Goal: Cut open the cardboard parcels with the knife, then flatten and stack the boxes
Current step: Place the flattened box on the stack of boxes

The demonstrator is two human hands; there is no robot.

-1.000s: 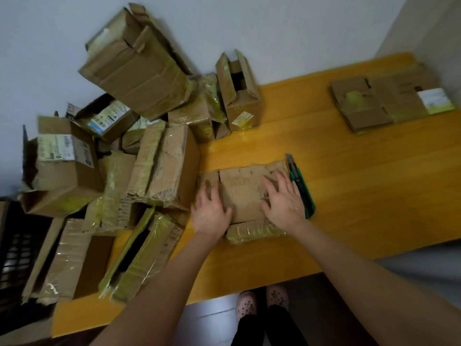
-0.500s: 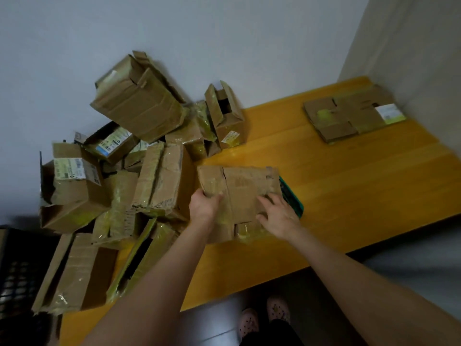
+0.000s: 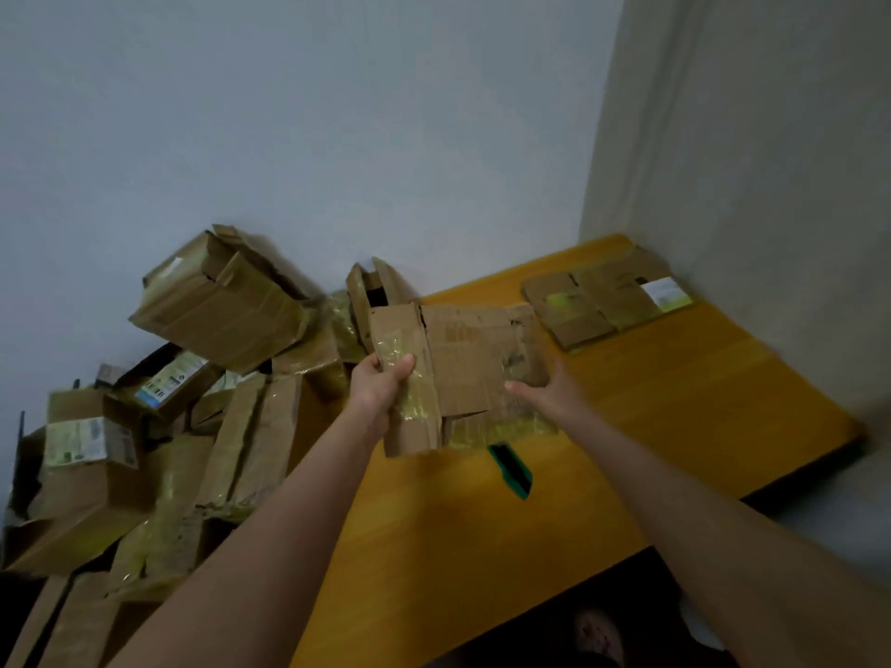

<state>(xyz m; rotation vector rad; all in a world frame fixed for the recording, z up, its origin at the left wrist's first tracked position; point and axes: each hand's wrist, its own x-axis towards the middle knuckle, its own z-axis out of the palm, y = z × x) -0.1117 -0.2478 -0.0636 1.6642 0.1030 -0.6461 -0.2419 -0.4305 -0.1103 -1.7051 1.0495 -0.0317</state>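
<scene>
Flattened box point(image 3: 472, 359): held above the table point(image 3: 675, 402).
Left hand point(image 3: 381, 383): gripped its taped left flap.
Right hand point(image 3: 545, 388): grasped its right edge.
Knife point(image 3: 511, 467): green, on the table under the box.
Labels: white stickers on the flat stack point(image 3: 602, 301) and piled parcels point(image 3: 217, 306), print unreadable.

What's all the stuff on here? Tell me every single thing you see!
flattened box: one, brown with yellowish tape, held up above the table
box pile: many, too jumbled to count, brown, left side against the wall
flat stack: one, brown, table's far right corner
knife: one, green, on the table below the held box
table: one, yellow-orange
wall: pale grey, behind
left hand: grips the flattened box's left part
right hand: holds its right edge
</scene>
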